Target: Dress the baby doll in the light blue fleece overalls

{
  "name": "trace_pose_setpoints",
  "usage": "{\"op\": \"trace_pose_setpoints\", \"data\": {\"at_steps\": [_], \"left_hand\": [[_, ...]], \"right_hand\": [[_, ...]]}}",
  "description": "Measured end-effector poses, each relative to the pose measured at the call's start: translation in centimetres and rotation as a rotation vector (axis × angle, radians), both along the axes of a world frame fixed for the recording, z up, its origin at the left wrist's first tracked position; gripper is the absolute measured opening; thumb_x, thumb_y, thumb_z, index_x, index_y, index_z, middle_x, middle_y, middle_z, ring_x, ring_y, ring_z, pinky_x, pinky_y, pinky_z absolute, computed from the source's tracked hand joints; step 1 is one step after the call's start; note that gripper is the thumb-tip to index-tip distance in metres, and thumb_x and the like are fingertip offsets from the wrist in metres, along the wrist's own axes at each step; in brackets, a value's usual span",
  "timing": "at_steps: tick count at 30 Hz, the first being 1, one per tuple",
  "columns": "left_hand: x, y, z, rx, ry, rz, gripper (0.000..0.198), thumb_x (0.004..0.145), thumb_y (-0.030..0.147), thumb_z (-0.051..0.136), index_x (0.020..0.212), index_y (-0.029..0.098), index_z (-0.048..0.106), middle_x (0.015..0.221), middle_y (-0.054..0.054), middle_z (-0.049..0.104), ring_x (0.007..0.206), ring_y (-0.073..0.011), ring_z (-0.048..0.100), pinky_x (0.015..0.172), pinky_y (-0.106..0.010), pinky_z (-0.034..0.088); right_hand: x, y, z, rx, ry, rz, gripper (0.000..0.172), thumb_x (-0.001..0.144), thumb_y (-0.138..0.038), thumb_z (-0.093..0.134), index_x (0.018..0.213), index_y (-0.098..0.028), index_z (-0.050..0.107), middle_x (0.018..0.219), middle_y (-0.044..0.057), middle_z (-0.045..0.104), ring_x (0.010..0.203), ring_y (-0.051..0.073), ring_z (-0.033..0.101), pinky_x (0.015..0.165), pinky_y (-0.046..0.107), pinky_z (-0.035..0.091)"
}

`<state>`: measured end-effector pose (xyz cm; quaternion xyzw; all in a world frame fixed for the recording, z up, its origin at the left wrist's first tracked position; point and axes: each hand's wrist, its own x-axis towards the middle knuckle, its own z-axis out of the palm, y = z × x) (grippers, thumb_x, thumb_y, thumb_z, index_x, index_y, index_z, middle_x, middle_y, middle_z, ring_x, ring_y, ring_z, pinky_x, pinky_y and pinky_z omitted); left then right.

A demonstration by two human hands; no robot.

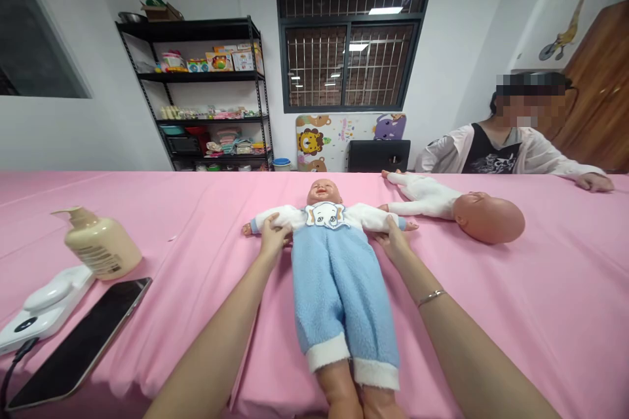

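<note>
Doll (339, 275) lay face-up mid tabletop (540, 314), feet near, arms spread. Left hand (273, 233) closed on its left-side sleeve, right hand (392, 237) on right-side sleeve, probably pinning arms flat; grip partly hidden. Second doll (462, 208) just right. Bottle (101, 245), phone (81, 344) near left.

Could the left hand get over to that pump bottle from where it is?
Probably yes: the left hand rests on the doll, and only bare pink sheet lies between it and the pump bottle.

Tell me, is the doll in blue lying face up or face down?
Face up: the doll lies on its back, face and elephant bib showing, arms spread under the left hand and right hand.
</note>
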<state>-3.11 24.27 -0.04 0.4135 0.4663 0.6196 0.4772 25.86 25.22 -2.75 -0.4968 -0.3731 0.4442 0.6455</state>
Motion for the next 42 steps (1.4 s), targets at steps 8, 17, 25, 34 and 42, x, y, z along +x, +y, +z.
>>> {"op": "trace_pose_setpoints", "data": {"at_steps": [8, 17, 25, 34, 42], "left_hand": [[-0.4, 0.1, 1.6, 0.059, -0.034, 0.151, 0.051, 0.074, 0.006, 0.059, 0.118, 0.02, 0.037, 0.091, -0.006, 0.053, 0.064, -0.0122, 0.058, 0.051, -0.019, 0.049], [-1.1, 0.0, 1.3, -0.082, 0.237, 0.061, 0.055, 0.075, 0.001, 0.052, 0.123, 0.02, 0.033, 0.086, -0.007, 0.055, 0.065, -0.017, 0.06, 0.049, -0.025, 0.051], [-0.5, -0.6, 1.5, -0.048, 0.271, 0.051, 0.055, 0.074, -0.002, 0.05, 0.122, 0.017, 0.032, 0.085, -0.008, 0.056, 0.062, -0.0172, 0.059, 0.048, -0.024, 0.05], [-0.7, 0.4, 1.0, -0.1, -0.162, 0.096, 0.04, 0.081, 0.012, 0.054, 0.116, 0.019, 0.036, 0.075, -0.002, 0.052, 0.053, -0.0096, 0.052, 0.044, -0.015, 0.038], [-1.6, 1.3, 0.7, -0.042, -0.194, 0.344, 0.036, 0.076, 0.007, 0.055, 0.107, 0.019, 0.042, 0.07, 0.001, 0.048, 0.045, -0.0063, 0.045, 0.041, -0.014, 0.034]], "right_hand": [[-1.1, -0.9, 1.8, -0.102, 0.359, -0.108, 0.041, 0.087, -0.029, 0.051, 0.123, -0.018, 0.038, 0.117, 0.01, 0.049, 0.089, 0.017, 0.06, 0.082, 0.033, 0.054], [-2.4, -2.5, 4.6, -0.389, 0.383, -0.099, 0.032, 0.089, -0.022, 0.04, 0.119, -0.011, 0.038, 0.089, 0.009, 0.056, 0.07, 0.013, 0.059, 0.06, 0.021, 0.052], [-9.2, -13.0, 10.8, 0.146, -0.306, 0.149, 0.032, 0.076, -0.024, 0.061, 0.105, -0.014, 0.055, 0.109, 0.005, 0.054, 0.102, 0.016, 0.05, 0.085, 0.024, 0.043], [-11.1, -21.4, 7.9, 0.756, -1.53, 0.526, 0.012, 0.074, -0.013, 0.064, 0.077, -0.015, 0.052, 0.079, 0.001, 0.049, 0.073, 0.014, 0.041, 0.062, 0.025, 0.029], [-12.6, -21.2, 7.2, 1.017, -1.56, 0.321, 0.02, 0.064, -0.001, 0.052, 0.068, -0.016, 0.038, 0.068, 0.001, 0.043, 0.064, 0.015, 0.032, 0.058, 0.028, 0.016]]}}
